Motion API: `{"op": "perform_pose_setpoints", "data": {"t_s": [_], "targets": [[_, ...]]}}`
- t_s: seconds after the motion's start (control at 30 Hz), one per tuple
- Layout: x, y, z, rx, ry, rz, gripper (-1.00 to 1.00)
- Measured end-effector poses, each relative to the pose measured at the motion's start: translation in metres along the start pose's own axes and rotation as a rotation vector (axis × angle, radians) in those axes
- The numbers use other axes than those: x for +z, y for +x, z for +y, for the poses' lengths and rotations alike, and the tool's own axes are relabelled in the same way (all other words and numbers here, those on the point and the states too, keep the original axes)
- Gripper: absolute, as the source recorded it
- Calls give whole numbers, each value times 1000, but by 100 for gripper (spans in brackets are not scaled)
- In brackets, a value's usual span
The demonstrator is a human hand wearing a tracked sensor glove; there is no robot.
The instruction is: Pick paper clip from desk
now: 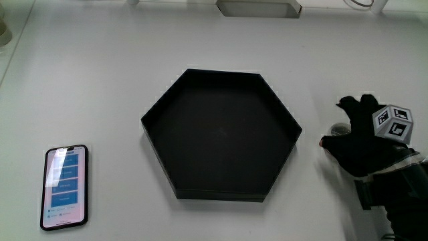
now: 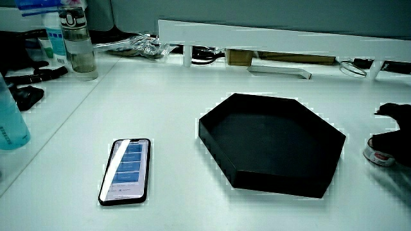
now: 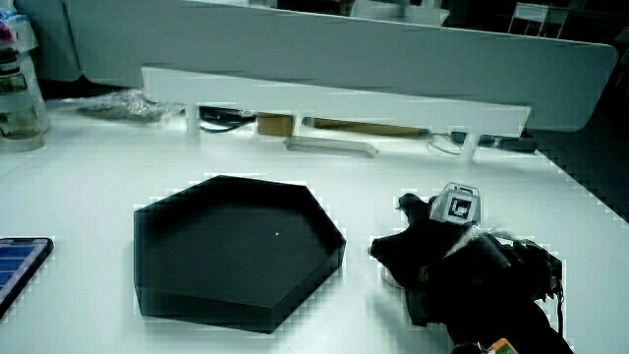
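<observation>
Resting beside 1 black tray [image 1: 164, 107], 1 hand [image 1: 361, 142], finger state unclear, 1 phone [image 1: 65, 187].

The hand [image 3: 432, 251] sits low on the white table [image 3: 88, 167], just beside the black six-sided tray [image 3: 236, 251], the patterned cube [image 3: 456, 206] showing on its back. A bottle [image 3: 20, 93] stands near the low partition [image 3: 334, 103], and a phone's [image 3: 20, 264] corner shows beside the tray.
</observation>
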Motion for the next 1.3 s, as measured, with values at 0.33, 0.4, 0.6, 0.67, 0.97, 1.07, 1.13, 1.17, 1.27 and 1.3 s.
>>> {"op": "perform_pose_setpoints", "data": {"t_s": [0.33,0.4,0.6,0.67,0.97,1.07,1.13,1.17,1.27,1.3], "targets": [[-12,-2,10,-11,-109,-26,45],[-10,-4,10,2,-107,-17,64],[-9,-2,12,-8,-103,-22,100],[-9,-3,12,-14,-100,-31,100],[-11,1,13,-3,-131,-25,100],[-6,1,11,-7,-109,-28,100],[-1,-1,10,1,-105,-27,100],[1,-3,9,2,-101,-29,100],[14,-14,3,66,-94,10,100],[17,-19,2,92,-108,6,100]]}}
